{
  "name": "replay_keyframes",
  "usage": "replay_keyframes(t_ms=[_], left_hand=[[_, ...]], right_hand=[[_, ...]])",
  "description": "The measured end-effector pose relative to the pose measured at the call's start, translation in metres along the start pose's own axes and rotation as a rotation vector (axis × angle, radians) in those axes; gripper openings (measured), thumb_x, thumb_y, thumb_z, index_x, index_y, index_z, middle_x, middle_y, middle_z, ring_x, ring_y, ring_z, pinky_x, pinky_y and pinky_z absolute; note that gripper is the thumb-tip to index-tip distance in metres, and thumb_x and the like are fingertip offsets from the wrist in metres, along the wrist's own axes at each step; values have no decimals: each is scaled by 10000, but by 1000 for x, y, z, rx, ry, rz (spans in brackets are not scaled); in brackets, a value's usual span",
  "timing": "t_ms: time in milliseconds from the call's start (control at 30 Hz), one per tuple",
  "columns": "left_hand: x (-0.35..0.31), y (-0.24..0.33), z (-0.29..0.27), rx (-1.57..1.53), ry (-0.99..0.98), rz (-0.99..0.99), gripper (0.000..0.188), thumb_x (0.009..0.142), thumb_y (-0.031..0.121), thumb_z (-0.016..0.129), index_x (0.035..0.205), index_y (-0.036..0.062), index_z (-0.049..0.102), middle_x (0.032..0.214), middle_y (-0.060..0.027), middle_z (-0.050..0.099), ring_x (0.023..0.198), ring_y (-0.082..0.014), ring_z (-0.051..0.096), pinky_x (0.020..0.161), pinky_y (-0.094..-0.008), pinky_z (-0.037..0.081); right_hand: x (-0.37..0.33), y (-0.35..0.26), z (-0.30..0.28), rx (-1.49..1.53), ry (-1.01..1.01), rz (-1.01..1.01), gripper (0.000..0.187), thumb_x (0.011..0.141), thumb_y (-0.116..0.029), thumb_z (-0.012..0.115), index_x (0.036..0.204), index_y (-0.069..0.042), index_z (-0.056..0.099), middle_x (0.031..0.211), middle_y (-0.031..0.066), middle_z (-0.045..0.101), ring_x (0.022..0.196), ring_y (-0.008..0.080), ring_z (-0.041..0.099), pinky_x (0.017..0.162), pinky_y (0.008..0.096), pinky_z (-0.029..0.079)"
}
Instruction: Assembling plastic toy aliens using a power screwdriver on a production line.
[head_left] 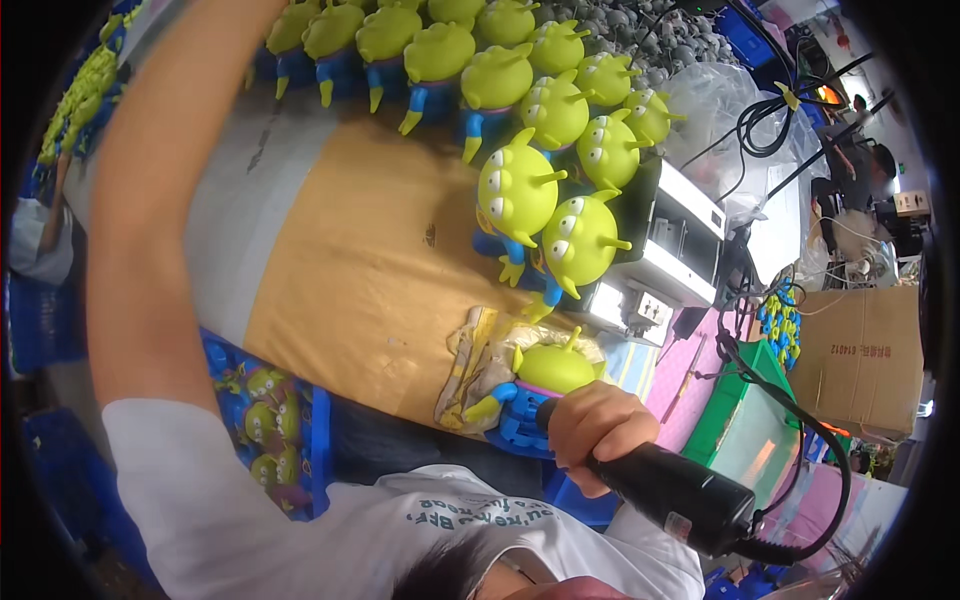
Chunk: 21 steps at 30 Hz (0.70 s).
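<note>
My right hand (600,430) is closed round a black corded electric screwdriver (680,495). The front end of the tool points at the blue body of a green-headed, three-eyed alien toy figure (555,368). That figure lies in a worn, padded cradle (470,360) with yellow tape, at the near edge of the table. Whether the tool's tip touches the toy is hidden by my fingers. My left arm (150,220) reaches far across the table and leaves the picture at the top, so my left hand is out of sight.
Several more alien figures (515,190) stand in rows beyond the cradle. A white box-shaped device (685,235) and cables are on the right, by a green bin (735,410) and a cardboard box (860,360). A blue crate (318,440) of toy parts stands below the table edge.
</note>
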<state>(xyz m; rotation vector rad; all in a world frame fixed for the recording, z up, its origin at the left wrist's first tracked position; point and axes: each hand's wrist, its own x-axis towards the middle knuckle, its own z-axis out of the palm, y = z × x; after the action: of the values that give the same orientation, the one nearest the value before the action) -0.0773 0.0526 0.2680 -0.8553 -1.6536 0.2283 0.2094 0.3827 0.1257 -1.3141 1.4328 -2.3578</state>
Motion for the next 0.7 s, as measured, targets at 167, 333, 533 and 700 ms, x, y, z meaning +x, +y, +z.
replay_keyframes(t_ms=[167,333,533,700], left_hand=[[-78,31,30,-94,-250,62,407,795,140,558,1185,194,665,1187,-155,650,991,-324,664,861,-428,529],[-131,26,67,-180,-454,47,459,805,171,521,1252,212,620,1237,-154,619,1085,-366,615,937,-469,472],[-152,-34,137,536,-630,-426,464,899,186,483,1361,211,522,1519,-107,325,1338,-457,330,996,-625,353],[-106,30,76,288,-823,-736,408,941,209,489,1343,147,513,1453,-121,381,1300,-417,368,973,-614,374]], right_hand=[[2,2,-1,-14,-15,1,548,774,-27,740,1266,-88,507,683,75,617,532,229,595,487,333,492],[4,2,-2,22,-16,-8,546,849,-85,695,1335,-151,457,736,94,629,566,263,606,501,362,488],[6,-1,1,52,-47,33,432,822,-74,731,1202,-107,529,768,101,633,588,261,606,518,357,492],[1,4,5,-12,-56,-45,404,809,-96,755,1147,-63,536,711,92,614,564,248,596,498,346,488]])
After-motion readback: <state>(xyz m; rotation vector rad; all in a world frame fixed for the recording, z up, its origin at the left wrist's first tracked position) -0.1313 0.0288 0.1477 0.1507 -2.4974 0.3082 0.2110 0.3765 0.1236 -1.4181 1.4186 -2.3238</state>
